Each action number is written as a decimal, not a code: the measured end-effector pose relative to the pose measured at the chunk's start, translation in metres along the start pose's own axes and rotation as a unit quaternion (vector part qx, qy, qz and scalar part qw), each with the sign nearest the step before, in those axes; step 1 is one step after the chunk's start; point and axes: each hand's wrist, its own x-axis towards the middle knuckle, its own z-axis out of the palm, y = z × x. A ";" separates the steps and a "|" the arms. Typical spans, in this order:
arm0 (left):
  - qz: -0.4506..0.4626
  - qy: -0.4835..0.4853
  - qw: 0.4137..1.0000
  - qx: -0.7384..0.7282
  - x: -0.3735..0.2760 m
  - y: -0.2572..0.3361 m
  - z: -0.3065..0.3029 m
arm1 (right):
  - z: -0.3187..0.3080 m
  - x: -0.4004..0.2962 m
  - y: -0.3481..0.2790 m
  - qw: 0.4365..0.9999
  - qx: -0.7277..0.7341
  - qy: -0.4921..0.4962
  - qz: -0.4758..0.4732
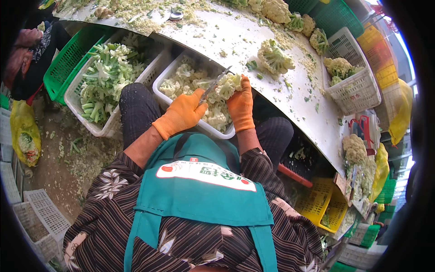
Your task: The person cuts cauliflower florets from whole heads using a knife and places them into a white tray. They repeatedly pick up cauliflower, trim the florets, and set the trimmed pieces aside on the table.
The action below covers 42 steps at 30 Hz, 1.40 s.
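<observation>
My left hand (185, 112), in an orange glove, grips a knife (217, 81) whose blade points up and to the right. A cut piece of cauliflower (228, 86) is held in my right hand (241, 103), also orange-gloved. The blade lies right beside that piece; whether it touches cannot be made out. Both hands are above a white plastic tub (161, 90) between my knees, which holds many cauliflower florets (187, 76). My fingers partly hide the florets and the knife's handle.
A white table (234, 37) strewn with crumbs bears a cauliflower head (275, 57). At left, a white crate (93, 127) holds trimmed stalks (105, 78), beside a green crate (56, 80). Another white crate (357, 90) with cauliflower stands at right. A person's arm (27, 54) shows at far left.
</observation>
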 end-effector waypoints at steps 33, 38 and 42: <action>-0.210 0.108 0.972 -0.010 0.087 -0.104 -0.024 | -0.019 -0.011 0.014 0.763 -0.621 0.144 -0.108; -0.267 0.085 0.890 -0.359 0.056 -0.077 -0.037 | 0.027 -0.015 0.037 0.614 -0.784 -0.024 0.094; -0.260 0.054 0.873 -0.409 0.048 -0.060 -0.048 | 0.006 -0.006 0.060 0.648 -0.757 -0.002 0.079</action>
